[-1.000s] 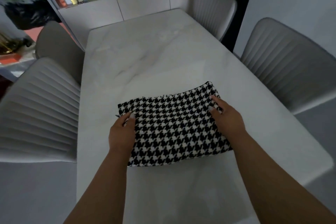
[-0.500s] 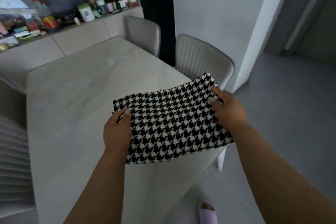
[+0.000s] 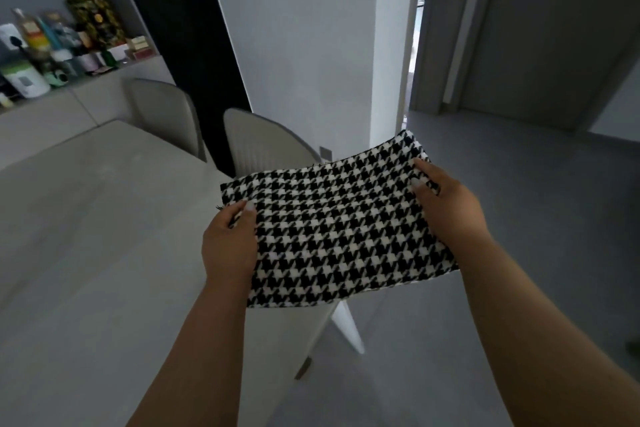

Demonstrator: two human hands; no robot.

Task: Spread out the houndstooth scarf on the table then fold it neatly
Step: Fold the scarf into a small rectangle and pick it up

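Note:
The houndstooth scarf (image 3: pixel 339 222), black and white, is folded into a flat rectangle and held up in the air past the right edge of the pale marble table (image 3: pixel 86 236). My left hand (image 3: pixel 230 241) grips its left edge, thumb on top. On the right edge my right hand (image 3: pixel 446 206) grips it the same way, fingers underneath. Most of the scarf hangs over the floor, away from the tabletop.
Two grey upholstered chairs (image 3: pixel 266 142) stand along the table's right side. A sideboard (image 3: pixel 62 107) at the back left carries several bottles and jars. A white pillar (image 3: pixel 311 45) and an open doorway (image 3: pixel 419 28) lie ahead, with grey floor (image 3: pixel 519 218) to the right.
The folded scarf left the tabletop and swung to the right with both hands holding it. My view turned right, from the table toward the pillar and doorway.

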